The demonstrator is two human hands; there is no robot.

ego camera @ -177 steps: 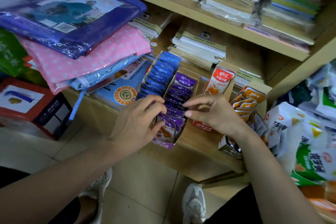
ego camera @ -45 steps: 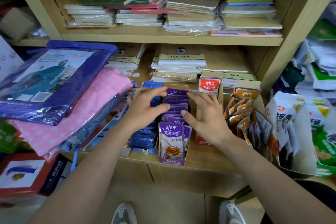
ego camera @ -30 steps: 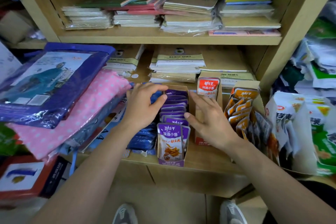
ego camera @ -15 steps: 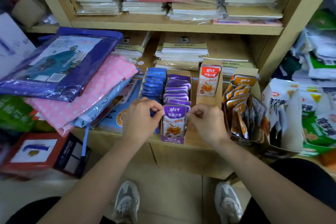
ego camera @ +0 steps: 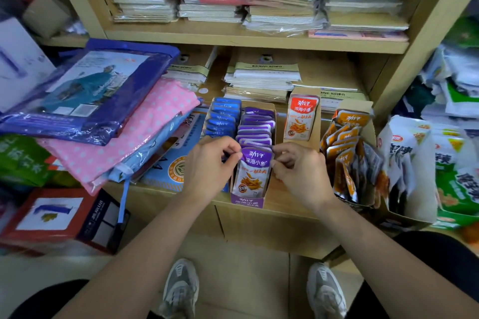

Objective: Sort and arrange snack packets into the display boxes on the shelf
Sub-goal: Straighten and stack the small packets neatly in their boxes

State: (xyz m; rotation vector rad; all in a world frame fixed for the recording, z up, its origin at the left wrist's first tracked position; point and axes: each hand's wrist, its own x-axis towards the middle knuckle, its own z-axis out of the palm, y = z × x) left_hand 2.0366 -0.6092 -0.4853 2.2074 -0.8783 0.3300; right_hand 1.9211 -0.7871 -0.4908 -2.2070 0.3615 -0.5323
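Just below your hands, the front edge of the shelf (ego camera: 285, 206) runs left to right, and the low lip of the purple display box (ego camera: 247, 201) sits right at it. Close to the left of your left hand (ego camera: 207, 166) a row of blue packets (ego camera: 223, 118) lies against that box's side, and your knuckles cover the near end of the row. Further left, a pink dotted package (ego camera: 145, 132) overhangs the shelf edge. Under your right hand (ego camera: 298, 171) lies the bare cardboard floor of a neighbouring box, with one red packet (ego camera: 300, 118) upright at its far end. Just right of that hand, orange packets (ego camera: 344, 142) crowd their own box, and white bags (ego camera: 407, 155) stand beyond them.

Both forearms reach in from below and converge on the purple box. Your left hand pinches the top left corner of the front purple packet (ego camera: 255, 173) between thumb and forefinger, with the other fingers curled in. Your right hand pinches the packet's upper right edge, its fingers curled too.

The packet stands between your hands at the near end of the purple box. Its long axis is vertical, the purple header is on top and the printed face is turned toward you. The other purple packets (ego camera: 256, 127) are filed behind it in a row that runs straight away from you.
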